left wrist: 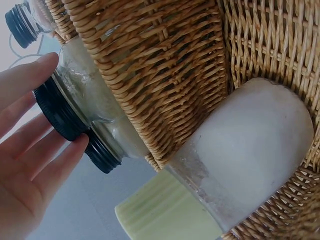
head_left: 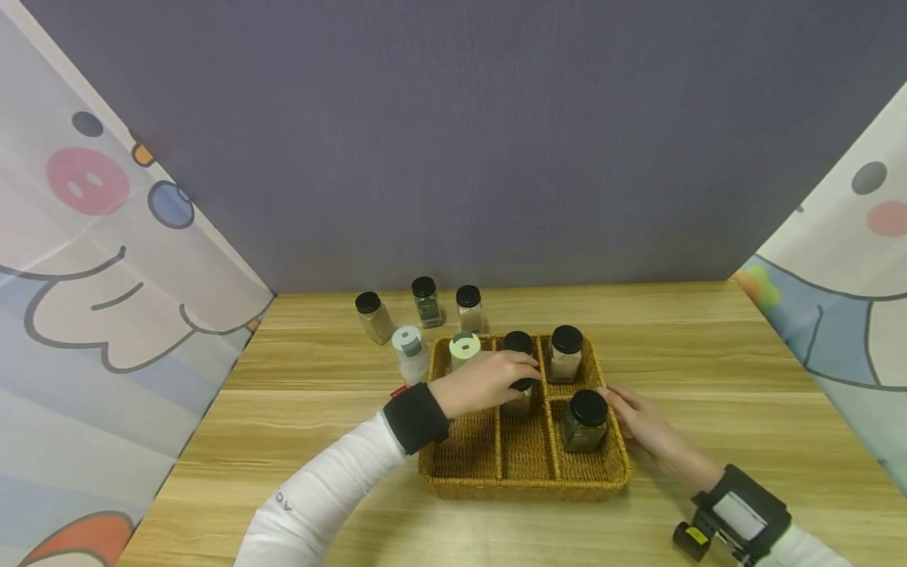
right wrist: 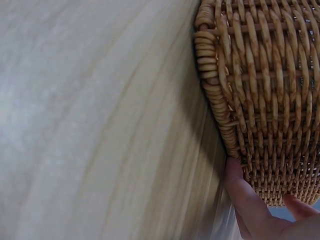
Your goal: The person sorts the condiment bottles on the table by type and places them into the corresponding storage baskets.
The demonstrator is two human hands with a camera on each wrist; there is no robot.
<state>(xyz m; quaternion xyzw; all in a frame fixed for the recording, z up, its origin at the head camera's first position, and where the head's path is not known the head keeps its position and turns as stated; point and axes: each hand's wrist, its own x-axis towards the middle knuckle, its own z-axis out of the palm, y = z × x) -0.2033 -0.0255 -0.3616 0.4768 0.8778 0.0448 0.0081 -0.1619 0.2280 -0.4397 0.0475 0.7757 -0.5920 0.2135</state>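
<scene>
Pinching a jar [head_left: 519, 405] by its black lid [left wrist: 59, 111] — left hand [head_left: 489, 383], frame centre. Right hand [head_left: 643, 421] rests on basket's [head_left: 524, 491] right wall — probably to steady it.

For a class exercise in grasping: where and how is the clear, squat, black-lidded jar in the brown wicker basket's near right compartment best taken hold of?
Probably around its round black lid, from above: the jar stands upright, lid uppermost, while the basket's wicker walls surround its body, leaving side access tight.
</scene>
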